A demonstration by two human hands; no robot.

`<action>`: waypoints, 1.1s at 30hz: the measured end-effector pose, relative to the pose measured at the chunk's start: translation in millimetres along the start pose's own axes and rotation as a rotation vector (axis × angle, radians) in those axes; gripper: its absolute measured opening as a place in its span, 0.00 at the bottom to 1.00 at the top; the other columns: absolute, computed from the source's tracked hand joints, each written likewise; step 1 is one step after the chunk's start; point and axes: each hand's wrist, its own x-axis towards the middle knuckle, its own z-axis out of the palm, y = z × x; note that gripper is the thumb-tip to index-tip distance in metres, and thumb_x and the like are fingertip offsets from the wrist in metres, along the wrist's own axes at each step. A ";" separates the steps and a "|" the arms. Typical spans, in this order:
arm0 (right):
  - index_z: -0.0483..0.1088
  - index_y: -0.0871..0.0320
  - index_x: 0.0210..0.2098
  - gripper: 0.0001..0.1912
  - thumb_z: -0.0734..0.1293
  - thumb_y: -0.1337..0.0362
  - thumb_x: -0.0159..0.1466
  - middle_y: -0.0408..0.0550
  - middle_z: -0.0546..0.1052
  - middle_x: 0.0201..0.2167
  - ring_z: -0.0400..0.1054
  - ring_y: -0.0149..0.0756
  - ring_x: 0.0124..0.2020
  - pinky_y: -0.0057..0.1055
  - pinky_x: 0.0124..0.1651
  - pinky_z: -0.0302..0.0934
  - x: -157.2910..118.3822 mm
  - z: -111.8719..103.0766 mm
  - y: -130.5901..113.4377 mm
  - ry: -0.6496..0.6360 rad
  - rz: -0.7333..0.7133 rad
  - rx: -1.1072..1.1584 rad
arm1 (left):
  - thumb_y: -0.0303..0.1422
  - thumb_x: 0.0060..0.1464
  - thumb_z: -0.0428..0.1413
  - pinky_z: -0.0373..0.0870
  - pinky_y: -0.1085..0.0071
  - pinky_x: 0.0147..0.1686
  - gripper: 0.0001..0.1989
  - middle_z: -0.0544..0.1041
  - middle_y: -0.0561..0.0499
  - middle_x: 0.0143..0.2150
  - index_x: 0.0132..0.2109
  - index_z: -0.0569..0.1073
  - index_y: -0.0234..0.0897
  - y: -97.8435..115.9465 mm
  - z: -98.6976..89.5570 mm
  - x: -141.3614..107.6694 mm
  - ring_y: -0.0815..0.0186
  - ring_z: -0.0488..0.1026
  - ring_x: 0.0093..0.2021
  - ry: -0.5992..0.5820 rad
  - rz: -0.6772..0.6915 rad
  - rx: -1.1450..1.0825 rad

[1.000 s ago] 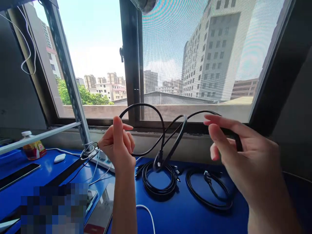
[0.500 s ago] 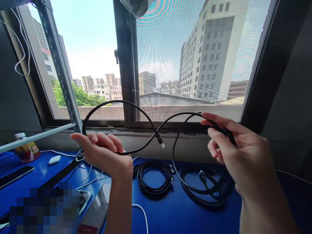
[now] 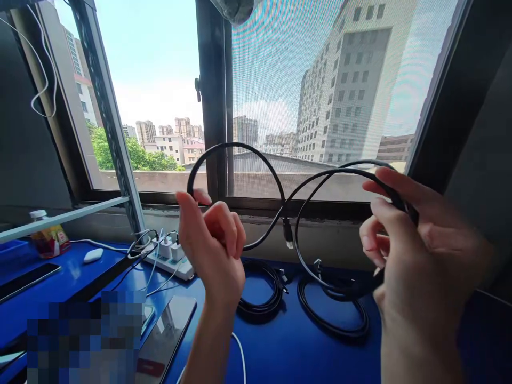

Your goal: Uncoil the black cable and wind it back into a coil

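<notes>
A bottle (image 3: 50, 237) and a white power strip (image 3: 172, 261) sit on a blue counter (image 3: 304, 354), left of the left hand (image 3: 218, 240), its grip curled around a black cable (image 3: 240, 144). The cable loops in midair, plug (image 3: 287, 232) dangling, above two coiled cables (image 3: 262, 310); at right, the right hand's (image 3: 418, 232) grip pinches the cable between thumb and fingers.
</notes>
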 end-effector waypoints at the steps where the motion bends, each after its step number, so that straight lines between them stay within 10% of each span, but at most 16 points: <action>1: 0.76 0.51 0.37 0.10 0.68 0.64 0.54 0.46 0.75 0.38 0.52 0.20 0.14 0.23 0.12 0.40 -1.0 0.5 -0.6 -0.011 -0.016 -0.018 | 0.45 0.58 0.48 0.38 0.76 0.08 0.17 0.51 0.61 0.08 0.27 0.66 0.40 -0.6 0.3 -1.8 0.77 0.41 0.08 -0.096 -0.059 -0.001; 6: 0.76 0.53 0.37 0.11 0.68 0.64 0.53 0.47 0.75 0.35 0.53 0.21 0.13 0.24 0.11 0.38 0.2 -0.4 -2.5 0.030 -0.027 -0.012 | 0.45 0.51 0.55 0.37 0.78 0.07 0.16 0.50 0.62 0.08 0.25 0.67 0.39 1.6 -7.6 3.9 0.79 0.40 0.08 -0.374 -0.314 0.076; 16: 0.75 0.51 0.39 0.10 0.66 0.63 0.58 0.45 0.74 0.35 0.54 0.20 0.12 0.24 0.10 0.41 -11.1 2.8 -6.0 0.014 -0.132 0.017 | 0.46 0.49 0.57 0.47 0.78 0.08 0.17 0.57 0.58 0.08 0.25 0.73 0.37 11.9 -25.0 13.3 0.74 0.56 0.07 -0.632 -0.335 0.422; 25: 0.75 0.57 0.42 0.20 0.65 0.59 0.50 0.49 0.76 0.33 0.52 0.19 0.10 0.19 0.08 0.38 -1.4 8.7 8.2 -0.289 0.291 -0.032 | 0.47 0.57 0.49 0.41 0.76 0.07 0.16 0.51 0.62 0.08 0.29 0.69 0.41 11.0 -6.8 0.6 0.76 0.44 0.07 -0.153 -0.109 -0.077; 29: 0.77 0.55 0.40 0.17 0.65 0.59 0.52 0.49 0.76 0.33 0.55 0.20 0.12 0.18 0.08 0.42 -4.0 8.1 9.0 -0.284 0.227 -0.008 | 0.46 0.58 0.47 0.42 0.78 0.09 0.18 0.49 0.63 0.09 0.27 0.62 0.39 6.8 -5.1 5.0 0.77 0.45 0.08 0.118 -0.123 -0.095; 33: 0.77 0.51 0.38 0.13 0.67 0.60 0.54 0.47 0.76 0.34 0.57 0.21 0.13 0.19 0.09 0.46 -13.7 9.8 3.1 -0.296 0.083 -0.075 | 0.45 0.58 0.48 0.49 0.80 0.11 0.20 0.53 0.62 0.11 0.25 0.56 0.38 -3.4 -5.2 8.5 0.78 0.52 0.10 0.033 -0.336 -0.051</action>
